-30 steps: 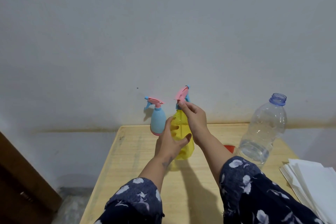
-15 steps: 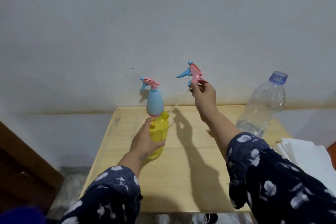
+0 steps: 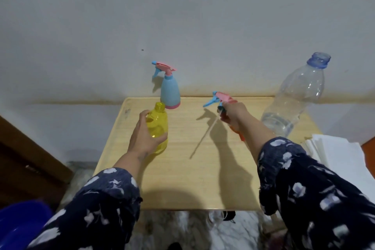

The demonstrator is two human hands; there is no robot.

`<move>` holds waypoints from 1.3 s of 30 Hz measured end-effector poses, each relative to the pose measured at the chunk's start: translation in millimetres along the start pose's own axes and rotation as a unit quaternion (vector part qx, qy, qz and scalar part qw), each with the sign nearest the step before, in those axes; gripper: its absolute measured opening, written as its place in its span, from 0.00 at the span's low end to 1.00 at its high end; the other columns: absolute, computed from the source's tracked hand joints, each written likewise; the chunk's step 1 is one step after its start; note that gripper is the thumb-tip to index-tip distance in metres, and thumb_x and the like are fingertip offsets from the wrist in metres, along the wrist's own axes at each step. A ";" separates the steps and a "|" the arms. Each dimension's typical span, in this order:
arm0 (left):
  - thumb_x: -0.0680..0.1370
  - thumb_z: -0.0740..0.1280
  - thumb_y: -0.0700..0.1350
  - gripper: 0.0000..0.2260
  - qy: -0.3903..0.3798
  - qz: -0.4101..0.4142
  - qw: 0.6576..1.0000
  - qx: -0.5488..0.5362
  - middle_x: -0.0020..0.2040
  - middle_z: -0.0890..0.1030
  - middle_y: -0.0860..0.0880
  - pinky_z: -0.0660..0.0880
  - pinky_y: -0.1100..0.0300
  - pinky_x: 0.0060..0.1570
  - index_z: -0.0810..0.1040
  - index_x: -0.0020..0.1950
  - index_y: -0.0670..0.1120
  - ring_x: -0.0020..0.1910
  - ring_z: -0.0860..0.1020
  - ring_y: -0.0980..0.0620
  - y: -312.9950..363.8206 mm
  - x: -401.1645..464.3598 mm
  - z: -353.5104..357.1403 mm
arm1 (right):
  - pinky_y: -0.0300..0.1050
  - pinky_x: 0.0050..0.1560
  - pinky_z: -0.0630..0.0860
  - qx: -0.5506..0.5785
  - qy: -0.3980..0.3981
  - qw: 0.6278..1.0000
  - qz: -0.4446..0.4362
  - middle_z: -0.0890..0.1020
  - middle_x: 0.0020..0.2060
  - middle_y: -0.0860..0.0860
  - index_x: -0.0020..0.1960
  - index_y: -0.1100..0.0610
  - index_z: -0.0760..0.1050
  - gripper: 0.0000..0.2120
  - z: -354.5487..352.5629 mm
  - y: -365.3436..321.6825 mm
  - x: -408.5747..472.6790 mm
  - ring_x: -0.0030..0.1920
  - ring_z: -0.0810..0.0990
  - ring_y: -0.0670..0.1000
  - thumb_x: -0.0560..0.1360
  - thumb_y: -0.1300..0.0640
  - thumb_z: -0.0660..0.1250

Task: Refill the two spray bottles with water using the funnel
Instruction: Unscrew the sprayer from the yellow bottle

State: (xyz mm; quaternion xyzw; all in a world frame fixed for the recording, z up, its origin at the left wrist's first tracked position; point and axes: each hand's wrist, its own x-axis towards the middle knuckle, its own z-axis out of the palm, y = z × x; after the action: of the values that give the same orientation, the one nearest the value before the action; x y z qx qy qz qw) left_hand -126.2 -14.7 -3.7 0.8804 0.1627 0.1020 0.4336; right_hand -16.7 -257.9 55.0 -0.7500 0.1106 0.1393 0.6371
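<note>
Spray bottles: two; yellow bottle (image 3: 157, 128) uncapped, blue bottle (image 3: 170, 93) capped.

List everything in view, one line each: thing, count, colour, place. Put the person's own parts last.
yellow spray bottle: 1, clear yellow, head off, table's left half
blue spray bottle: 1, pale blue with pink base and head, back of table
spray head: 1, pink and blue, dip tube hanging, held above table
water bottle: 1, clear, uncapped, some water, table's right edge
orange thing: 1, mostly hidden behind right forearm
paper stack: 1, white, far right
table: 1, light wood
blue tub: 1, bottom left
left hand: grips yellow spray bottle
right hand: holds spray head
</note>
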 end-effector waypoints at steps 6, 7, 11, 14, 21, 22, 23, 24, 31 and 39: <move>0.68 0.78 0.49 0.38 -0.008 0.014 1.000 -0.018 0.63 0.74 0.50 0.74 0.52 0.58 0.58 0.69 0.57 0.59 0.75 0.47 16.0 -2.8 20.5 | 0.50 0.39 0.76 -0.169 -0.026 0.982 0.082 0.78 0.39 0.58 0.45 0.57 0.77 0.10 12.8 72.9 4.2 0.38 0.75 0.55 0.77 0.61 0.57; 0.68 0.78 0.50 0.38 -0.007 0.013 1.000 -0.019 0.63 0.74 0.50 0.74 0.51 0.58 0.58 0.69 0.57 0.59 0.75 0.47 17.4 -2.9 22.7 | 0.53 0.45 0.79 -0.187 -0.016 0.978 0.093 0.78 0.40 0.59 0.44 0.60 0.74 0.08 13.3 77.2 4.0 0.41 0.77 0.56 0.77 0.62 0.57; 0.68 0.78 0.50 0.37 -0.011 0.018 0.999 -0.028 0.62 0.75 0.51 0.75 0.50 0.57 0.58 0.67 0.59 0.58 0.75 0.47 21.0 -1.1 28.4 | 0.45 0.40 0.74 -0.260 0.015 0.960 0.102 0.74 0.38 0.54 0.49 0.63 0.72 0.06 13.9 76.6 -1.9 0.44 0.75 0.55 0.78 0.60 0.60; 0.68 0.78 0.50 0.36 -0.015 0.022 0.999 -0.044 0.61 0.74 0.52 0.75 0.49 0.57 0.58 0.66 0.61 0.58 0.75 0.47 23.0 1.8 30.1 | 0.44 0.43 0.69 -0.287 0.034 0.953 0.095 0.76 0.43 0.56 0.58 0.66 0.75 0.12 11.5 79.9 -1.2 0.46 0.73 0.54 0.79 0.60 0.60; 0.68 0.78 0.50 0.36 -0.020 0.033 0.998 -0.056 0.61 0.72 0.54 0.75 0.50 0.56 0.57 0.66 0.61 0.58 0.74 0.48 29.9 13.8 32.0 | 0.50 0.62 0.66 -0.444 0.202 0.873 -0.028 0.69 0.64 0.59 0.68 0.57 0.67 0.20 11.9 71.2 -0.8 0.63 0.68 0.60 0.76 0.57 0.63; 0.68 0.78 0.50 0.36 -0.021 0.036 0.997 -0.058 0.62 0.72 0.53 0.75 0.51 0.56 0.57 0.66 0.61 0.58 0.74 0.48 30.4 15.8 33.1 | 0.51 0.64 0.65 -0.472 0.229 0.850 -0.047 0.67 0.66 0.60 0.70 0.56 0.64 0.24 11.1 66.7 2.5 0.65 0.66 0.60 0.76 0.56 0.64; 0.68 0.78 0.50 0.36 -0.022 0.039 0.997 -0.058 0.63 0.72 0.53 0.75 0.50 0.56 0.57 0.66 0.61 0.59 0.74 0.48 30.6 17.7 34.4 | 0.52 0.67 0.63 -0.482 0.246 0.839 -0.051 0.64 0.69 0.61 0.72 0.57 0.60 0.28 9.3 63.3 7.9 0.68 0.64 0.61 0.75 0.55 0.64; 0.68 0.78 0.50 0.36 -0.024 0.042 0.997 -0.059 0.63 0.72 0.53 0.74 0.50 0.56 0.57 0.66 0.61 0.59 0.73 0.48 31.0 19.5 36.2 | 0.54 0.70 0.60 -0.478 0.254 0.840 -0.039 0.59 0.72 0.62 0.75 0.57 0.55 0.31 7.0 59.5 14.2 0.72 0.59 0.62 0.75 0.55 0.64; 0.69 0.78 0.50 0.37 -0.040 0.049 0.995 -0.072 0.66 0.71 0.52 0.73 0.51 0.57 0.57 0.69 0.60 0.61 0.72 0.49 27.6 38.9 44.3 | 0.63 0.73 0.57 -0.373 0.217 0.895 0.112 0.38 0.76 0.62 0.78 0.54 0.41 0.40 1.7 57.5 50.9 0.75 0.45 0.68 0.78 0.53 0.64; 0.70 0.77 0.50 0.37 -0.062 0.041 0.993 -0.087 0.64 0.71 0.54 0.71 0.55 0.53 0.57 0.69 0.62 0.60 0.72 0.50 20.4 49.9 44.1 | 0.55 0.67 0.69 -0.323 0.250 0.910 0.063 0.54 0.75 0.60 0.77 0.57 0.49 0.41 12.7 64.3 55.1 0.72 0.61 0.60 0.73 0.54 0.71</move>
State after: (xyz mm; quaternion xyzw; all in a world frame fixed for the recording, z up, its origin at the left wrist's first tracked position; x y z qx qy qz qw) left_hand -61.8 -39.8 -12.1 0.8498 0.0894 0.0787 0.5135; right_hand 12.0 -255.3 -25.6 -0.9168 0.2618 0.0150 0.3012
